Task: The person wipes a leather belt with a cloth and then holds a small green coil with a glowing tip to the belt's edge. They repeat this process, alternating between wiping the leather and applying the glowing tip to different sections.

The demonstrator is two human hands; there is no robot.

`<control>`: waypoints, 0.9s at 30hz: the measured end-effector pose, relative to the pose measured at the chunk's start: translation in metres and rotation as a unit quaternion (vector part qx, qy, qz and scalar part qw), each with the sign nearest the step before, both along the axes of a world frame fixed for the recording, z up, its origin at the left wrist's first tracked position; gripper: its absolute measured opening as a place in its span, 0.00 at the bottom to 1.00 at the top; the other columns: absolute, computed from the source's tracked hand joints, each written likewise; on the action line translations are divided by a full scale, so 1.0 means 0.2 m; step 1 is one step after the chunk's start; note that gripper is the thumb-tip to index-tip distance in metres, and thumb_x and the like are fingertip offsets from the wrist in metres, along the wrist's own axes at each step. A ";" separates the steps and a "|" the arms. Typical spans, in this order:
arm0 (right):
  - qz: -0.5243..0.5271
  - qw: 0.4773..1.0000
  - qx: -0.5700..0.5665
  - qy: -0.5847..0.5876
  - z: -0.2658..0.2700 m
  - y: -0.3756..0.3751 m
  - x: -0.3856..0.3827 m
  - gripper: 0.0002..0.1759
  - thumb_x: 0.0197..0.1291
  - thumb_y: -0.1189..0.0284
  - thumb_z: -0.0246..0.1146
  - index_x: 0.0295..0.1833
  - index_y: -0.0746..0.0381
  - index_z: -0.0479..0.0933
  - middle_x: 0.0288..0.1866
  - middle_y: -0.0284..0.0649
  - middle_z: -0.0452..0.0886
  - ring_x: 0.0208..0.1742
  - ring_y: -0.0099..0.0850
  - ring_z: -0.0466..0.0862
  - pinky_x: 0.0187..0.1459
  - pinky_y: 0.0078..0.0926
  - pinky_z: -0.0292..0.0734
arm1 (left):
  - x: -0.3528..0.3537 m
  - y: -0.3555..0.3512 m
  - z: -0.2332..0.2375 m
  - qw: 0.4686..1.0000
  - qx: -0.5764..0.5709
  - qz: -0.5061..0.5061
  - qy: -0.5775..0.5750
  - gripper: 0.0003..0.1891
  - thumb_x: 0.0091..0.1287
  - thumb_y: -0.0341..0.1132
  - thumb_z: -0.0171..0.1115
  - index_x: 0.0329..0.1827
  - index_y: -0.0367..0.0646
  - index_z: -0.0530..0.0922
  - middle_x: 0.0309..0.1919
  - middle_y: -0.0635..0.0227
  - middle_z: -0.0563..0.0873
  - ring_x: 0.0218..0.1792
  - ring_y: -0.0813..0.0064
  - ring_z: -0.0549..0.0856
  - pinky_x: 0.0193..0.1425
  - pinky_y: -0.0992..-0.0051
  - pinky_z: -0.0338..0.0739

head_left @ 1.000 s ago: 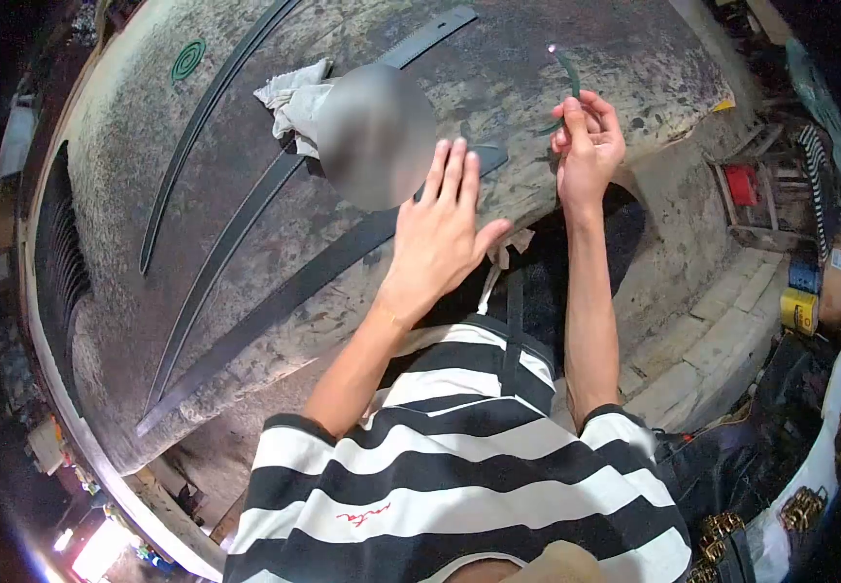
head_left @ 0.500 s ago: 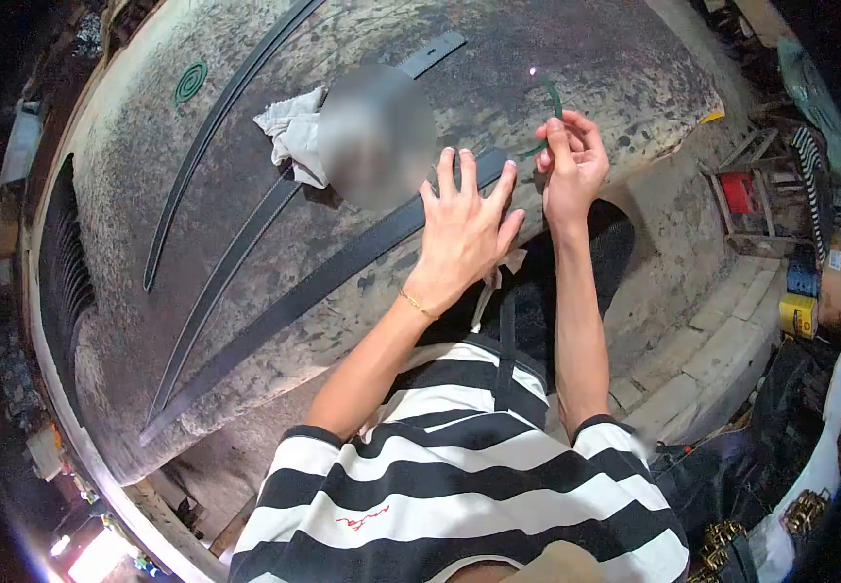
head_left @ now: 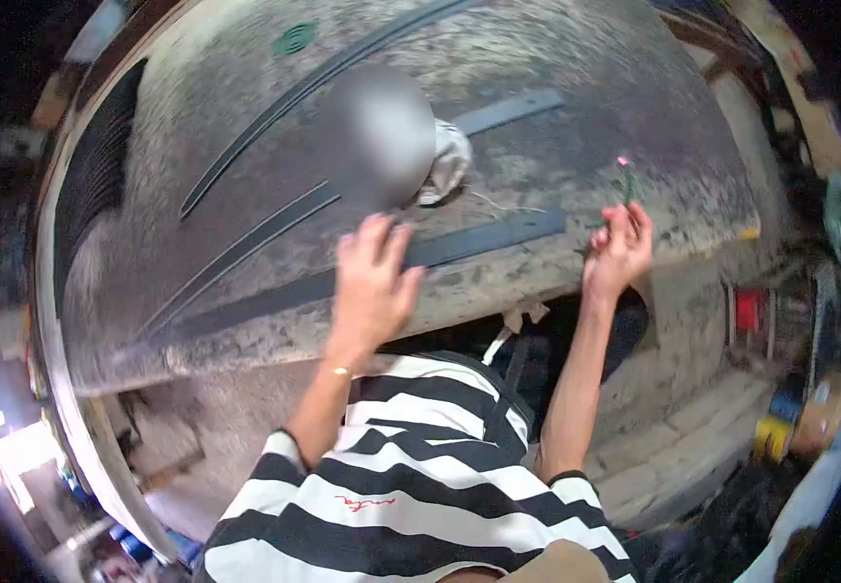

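My right hand [head_left: 622,248] is closed on a green mosquito coil piece [head_left: 628,185], pinched between thumb and fingers, its tip glowing pinkish. It is held up to the right of the squared end of the nearest black leather belt strap [head_left: 498,236]. Fingers apart, my left hand [head_left: 372,277] overlaps the middle of that same strap, holding nothing. Behind lie a second black strap [head_left: 246,245] with pale edges and a third, longer strap [head_left: 275,117]. A crumpled pale cloth [head_left: 452,160] rests on the second strap, partly hidden by a round blurred patch.
Flat on the far part of the stained worktable [head_left: 595,117] is a green spiral mosquito coil [head_left: 294,39]. Dark ridged material [head_left: 105,146] stands along the left side. On the right, below table height, are a red item [head_left: 751,311] and a yellow box [head_left: 775,437].
My left hand has moved left along the near strap, away from its squared end. My right hand still holds the coil piece. The whole view has turned and shifted.
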State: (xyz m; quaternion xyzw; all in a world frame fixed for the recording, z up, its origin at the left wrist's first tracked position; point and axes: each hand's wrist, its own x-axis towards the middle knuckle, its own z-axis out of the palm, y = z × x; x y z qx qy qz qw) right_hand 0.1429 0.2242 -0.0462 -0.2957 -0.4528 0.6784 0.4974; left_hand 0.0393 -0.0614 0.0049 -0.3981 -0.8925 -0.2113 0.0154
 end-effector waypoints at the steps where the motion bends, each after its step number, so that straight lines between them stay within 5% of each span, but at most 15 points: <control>1: 0.004 1.000 0.005 -0.001 0.00 0.00 0.00 0.14 0.68 0.76 0.64 0.57 0.65 0.73 0.37 0.41 0.82 0.24 0.17 0.74 0.21 0.13 0.66 | -0.02 -0.22 0.00 0.999 -0.018 0.037 0.021 0.27 0.61 0.38 0.69 0.63 0.37 0.76 0.64 0.51 0.74 0.67 0.48 0.71 0.72 0.54 0.63; 4: 0.016 1.000 0.006 0.018 -0.01 0.02 0.01 0.15 0.68 0.76 0.64 0.57 0.64 0.72 0.36 0.40 0.82 0.24 0.17 0.73 0.21 0.13 0.66 | -0.10 -0.77 -0.05 0.993 -0.018 0.110 0.026 0.25 0.59 0.39 0.70 0.59 0.41 0.79 0.59 0.53 0.76 0.63 0.52 0.74 0.68 0.54 0.66; 9: 0.036 0.998 -0.015 0.041 0.00 0.05 0.03 0.14 0.70 0.76 0.61 0.58 0.64 0.71 0.39 0.41 0.82 0.24 0.17 0.71 0.24 0.13 0.68 | -0.17 -0.90 -0.05 0.992 -0.005 0.110 0.061 0.21 0.58 0.39 0.71 0.53 0.41 0.81 0.53 0.57 0.79 0.57 0.54 0.76 0.64 0.57 0.68; 14: -0.025 0.998 0.063 0.010 0.18 0.06 0.10 0.10 0.71 0.74 0.60 0.55 0.63 0.72 0.38 0.39 0.80 0.26 0.19 0.72 0.25 0.14 0.71 | -0.18 -0.20 -0.14 0.989 0.065 0.058 0.121 0.23 0.57 0.47 0.71 0.51 0.40 0.83 0.50 0.57 0.82 0.56 0.57 0.77 0.62 0.55 0.68; 15: -0.048 0.996 0.066 0.027 0.27 0.00 0.07 0.08 0.71 0.74 0.60 0.52 0.64 0.72 0.38 0.39 0.80 0.26 0.19 0.72 0.26 0.14 0.71 | -0.17 0.03 -0.13 0.989 0.133 0.021 0.061 0.23 0.57 0.47 0.70 0.49 0.40 0.83 0.50 0.56 0.82 0.56 0.56 0.77 0.62 0.55 0.68; 19: -0.017 0.997 0.072 0.019 0.33 -0.01 0.08 0.08 0.73 0.73 0.59 0.52 0.63 0.71 0.40 0.38 0.80 0.25 0.18 0.71 0.27 0.15 0.70 | -0.02 0.56 -0.10 0.981 0.181 -0.018 0.067 0.24 0.61 0.47 0.68 0.54 0.40 0.80 0.53 0.56 0.81 0.58 0.58 0.77 0.63 0.54 0.67; 23: 0.009 0.998 0.060 -0.027 0.26 -0.03 0.16 0.10 0.73 0.72 0.58 0.55 0.62 0.70 0.40 0.38 0.79 0.25 0.18 0.70 0.26 0.16 0.69 | 0.07 0.25 -0.05 0.982 0.155 -0.111 0.012 0.27 0.64 0.48 0.64 0.60 0.38 0.77 0.62 0.53 0.76 0.67 0.58 0.73 0.70 0.51 0.63; 27: 0.014 0.998 0.016 -0.052 0.17 -0.13 0.14 0.09 0.74 0.73 0.57 0.55 0.64 0.69 0.41 0.38 0.80 0.24 0.18 0.69 0.25 0.17 0.68 | -0.06 -0.38 -0.05 0.998 -0.057 0.021 -0.006 0.33 0.65 0.49 0.64 0.69 0.39 0.72 0.70 0.54 0.70 0.74 0.57 0.65 0.76 0.50 0.57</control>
